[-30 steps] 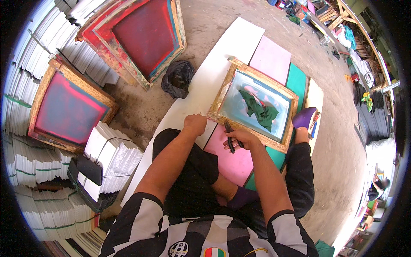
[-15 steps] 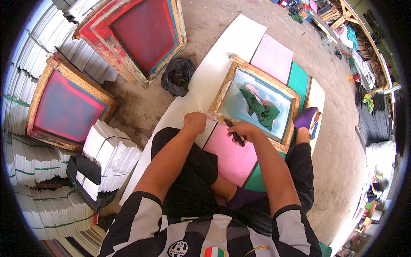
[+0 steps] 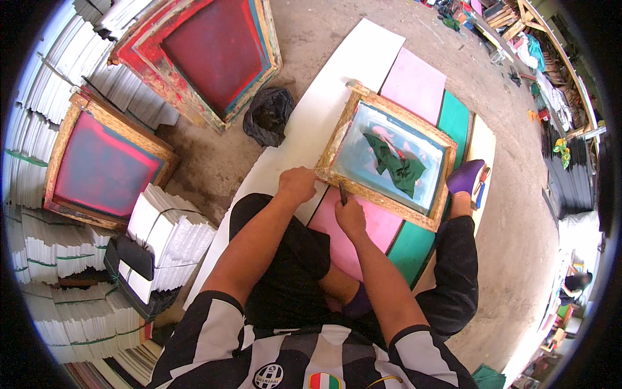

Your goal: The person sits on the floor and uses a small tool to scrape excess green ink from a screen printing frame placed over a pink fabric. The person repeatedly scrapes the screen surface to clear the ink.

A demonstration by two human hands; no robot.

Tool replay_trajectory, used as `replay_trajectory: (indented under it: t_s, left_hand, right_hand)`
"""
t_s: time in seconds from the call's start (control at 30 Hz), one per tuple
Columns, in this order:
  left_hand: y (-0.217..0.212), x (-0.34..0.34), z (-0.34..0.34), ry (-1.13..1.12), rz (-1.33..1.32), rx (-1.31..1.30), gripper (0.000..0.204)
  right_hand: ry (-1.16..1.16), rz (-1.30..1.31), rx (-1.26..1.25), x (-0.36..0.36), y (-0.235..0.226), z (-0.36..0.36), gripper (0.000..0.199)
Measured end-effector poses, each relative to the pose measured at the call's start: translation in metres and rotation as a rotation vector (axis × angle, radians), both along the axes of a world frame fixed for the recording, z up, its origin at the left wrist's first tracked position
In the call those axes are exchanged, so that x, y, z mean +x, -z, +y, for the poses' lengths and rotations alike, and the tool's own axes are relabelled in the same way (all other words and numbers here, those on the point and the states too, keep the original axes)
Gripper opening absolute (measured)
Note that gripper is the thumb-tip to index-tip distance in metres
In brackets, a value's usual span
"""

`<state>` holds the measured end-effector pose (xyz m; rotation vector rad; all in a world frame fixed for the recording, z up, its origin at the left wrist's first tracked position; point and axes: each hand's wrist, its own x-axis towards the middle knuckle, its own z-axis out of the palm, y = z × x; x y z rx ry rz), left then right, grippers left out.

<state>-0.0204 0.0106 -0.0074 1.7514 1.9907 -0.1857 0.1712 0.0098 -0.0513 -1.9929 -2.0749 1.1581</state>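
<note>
A wood-edged screen-printing frame (image 3: 395,211) lies across coloured sheets in front of me, with a dark green cloth (image 3: 395,165) on its pale mesh. My left hand (image 3: 297,186) is closed in a fist at the frame's near left corner; whatever its fingers pinch is hidden. Just right of it, my right hand (image 3: 350,217) grips a slim black tool (image 3: 343,190), whose tip points at the frame's near edge. Its exact kind does not show. Under that hand lies a pink sheet (image 3: 337,243).
White board (image 3: 363,55) and a green sheet (image 3: 411,249) extend beneath the frame. Red-stained screens (image 3: 217,58) and a pink one (image 3: 103,168) lean at left by paper stacks (image 3: 172,240). A black plastic bag (image 3: 267,117) sits beyond. Pliers (image 3: 481,188) lie near my purple-covered foot.
My right hand has swung left and turned, bringing the black tool from a slanting position to upright beside the frame's edge. My left hand stays closed at the corner.
</note>
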Motion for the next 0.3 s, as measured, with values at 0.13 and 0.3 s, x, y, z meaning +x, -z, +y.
replay_trajectory:
  t_s: [0.13, 0.3]
  left_hand:
    - [0.008, 0.005, -0.001, 0.136, -0.169, 0.266, 0.021]
    - [-0.016, 0.015, -0.001, 0.316, -0.116, 0.257, 0.021]
  right_hand:
    - [-0.085, 0.111, -0.103, 0.012, 0.018, -0.004, 0.048]
    - [-0.164, 0.294, -0.117, 0.018, 0.015, -0.01, 0.024]
